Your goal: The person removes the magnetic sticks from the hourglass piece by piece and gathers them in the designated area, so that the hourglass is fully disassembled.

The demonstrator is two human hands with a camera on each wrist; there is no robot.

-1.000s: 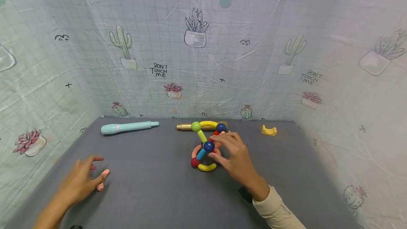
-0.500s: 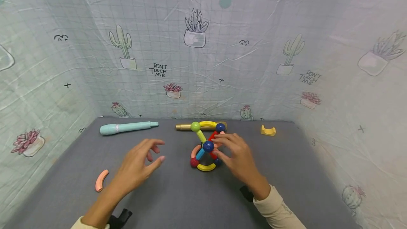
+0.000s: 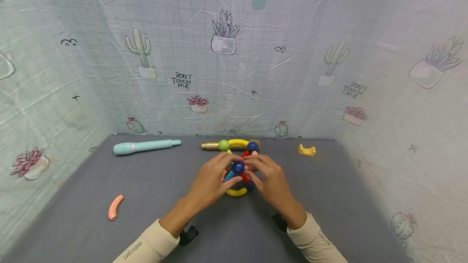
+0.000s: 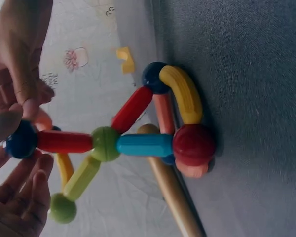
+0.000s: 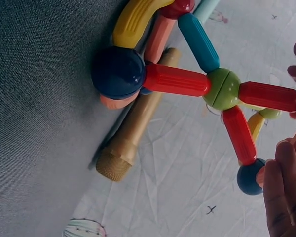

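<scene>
A built figure of magnetic sticks and balls (image 5: 222,89) stands on the grey table, with a ring of curved sticks at its base. Red, blue and green straight sticks rise through a green ball (image 4: 106,143) in its middle. At the top, nearest the head camera, is a dark blue ball (image 3: 238,168). My left hand (image 3: 210,182) has thumb and fingers around this ball. From the other side my right hand (image 3: 272,180) pinches a peach curved stick (image 4: 42,120) beside the same ball. The fingers partly hide that stick.
A loose peach curved stick (image 3: 115,207) lies at the left. Behind the figure lies a gold toy microphone (image 5: 138,123), and a mint one (image 3: 146,146) is at the back left. A yellow notched block (image 3: 306,150) sits back right. Patterned cloth walls surround the table.
My left hand has left the loose peach stick and moved right to the blue ball at the figure's top. The right hand has stayed at the figure.
</scene>
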